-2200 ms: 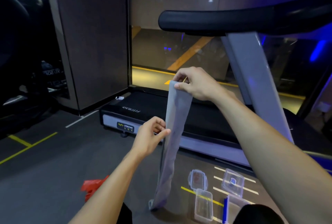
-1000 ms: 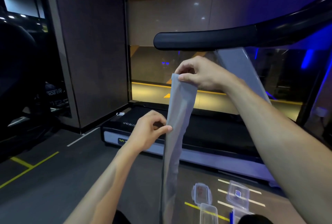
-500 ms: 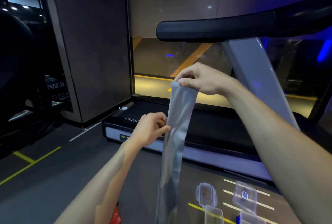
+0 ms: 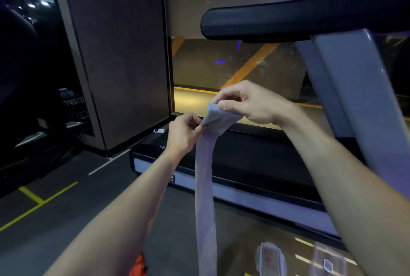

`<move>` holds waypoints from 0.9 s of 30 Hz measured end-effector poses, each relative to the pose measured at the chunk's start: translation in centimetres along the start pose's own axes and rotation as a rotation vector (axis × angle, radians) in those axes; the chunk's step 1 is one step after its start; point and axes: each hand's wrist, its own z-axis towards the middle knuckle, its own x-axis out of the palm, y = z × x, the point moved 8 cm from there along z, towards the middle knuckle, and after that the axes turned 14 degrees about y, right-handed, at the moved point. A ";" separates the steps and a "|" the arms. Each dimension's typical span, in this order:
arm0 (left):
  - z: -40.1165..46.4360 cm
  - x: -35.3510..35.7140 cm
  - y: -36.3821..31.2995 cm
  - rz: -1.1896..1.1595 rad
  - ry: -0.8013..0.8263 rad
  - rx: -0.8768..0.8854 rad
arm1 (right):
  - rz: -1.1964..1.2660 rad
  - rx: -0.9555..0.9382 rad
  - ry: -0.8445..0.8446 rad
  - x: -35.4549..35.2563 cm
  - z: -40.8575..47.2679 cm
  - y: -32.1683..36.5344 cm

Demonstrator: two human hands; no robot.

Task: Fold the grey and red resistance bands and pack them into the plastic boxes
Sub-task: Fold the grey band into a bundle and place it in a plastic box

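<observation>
The grey resistance band (image 4: 205, 198) hangs as a long strip down to the bottom edge of the view. My right hand (image 4: 248, 102) pinches its top end, which is turned over into a short fold. Just left of that, my left hand (image 4: 184, 131) pinches the band's edge below the fold. A piece of the red band (image 4: 138, 267) shows on the floor under my left forearm. Two clear plastic box parts (image 4: 269, 258) (image 4: 328, 262) lie on the floor at the lower right, blurred.
A treadmill stands right in front, with its deck (image 4: 255, 160), black handrail (image 4: 288, 20) and grey upright (image 4: 355, 98) above my right arm. A brown wall panel (image 4: 119, 54) fills the left. Yellow lines (image 4: 40, 202) mark the dark floor.
My left hand has risen along the band to meet my right hand, and the band's top end is now folded over. The camera tilted slightly.
</observation>
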 end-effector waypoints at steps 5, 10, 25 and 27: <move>-1.4 0.7 0.5 -0.011 -0.006 -0.001 | 0.087 -0.029 0.018 0.8 -1.0 -0.4; -6.4 5.1 4.6 -0.066 0.097 -0.073 | 0.207 0.040 0.096 6.7 -3.2 -3.1; -27.8 22.7 24.7 -0.008 0.507 -0.580 | 0.449 0.316 0.363 33.7 -11.0 -14.5; -29.4 23.7 25.1 -0.038 0.579 -0.631 | 0.432 0.333 0.392 35.1 -11.7 -14.9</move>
